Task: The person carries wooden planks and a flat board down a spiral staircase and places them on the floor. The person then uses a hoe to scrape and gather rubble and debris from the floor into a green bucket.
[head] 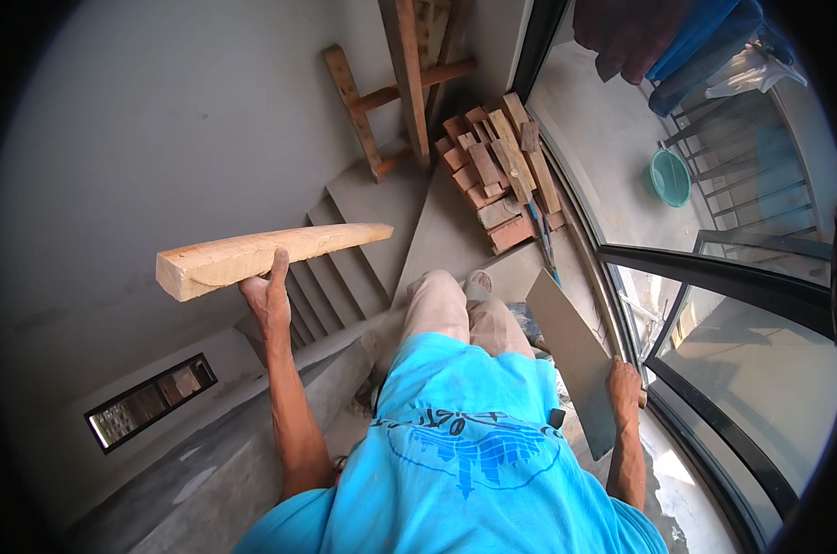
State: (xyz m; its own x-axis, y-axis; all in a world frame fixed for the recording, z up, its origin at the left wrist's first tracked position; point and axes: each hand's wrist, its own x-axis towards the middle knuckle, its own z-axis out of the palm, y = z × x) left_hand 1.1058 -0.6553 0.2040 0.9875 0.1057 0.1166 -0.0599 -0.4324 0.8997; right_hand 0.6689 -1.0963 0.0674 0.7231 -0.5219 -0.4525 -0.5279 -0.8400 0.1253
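My left hand (pixel 267 294) grips a squared timber beam (pixel 273 253) from below, with the thumb up along its near side. The beam is pale, with a rough sawn end at the left, and is held raised in front of the wall. On the right, my right hand (pixel 624 384) is closed at the edge of a flat grey board (pixel 572 360), which is tilted beside my leg. A small wooden piece (pixel 642 399) shows just beyond that hand; whether it belongs to the board cannot be told.
Ahead, bricks (pixel 512 234) are stacked with wood offcuts (pixel 512 166) on top. Wooden framing (pixel 408 83) leans in the corner by concrete stairs (pixel 339 256) that descend at left. A black-framed glass door (pixel 723 277) stands close on the right; a green basin (pixel 669 178) shows through glass.
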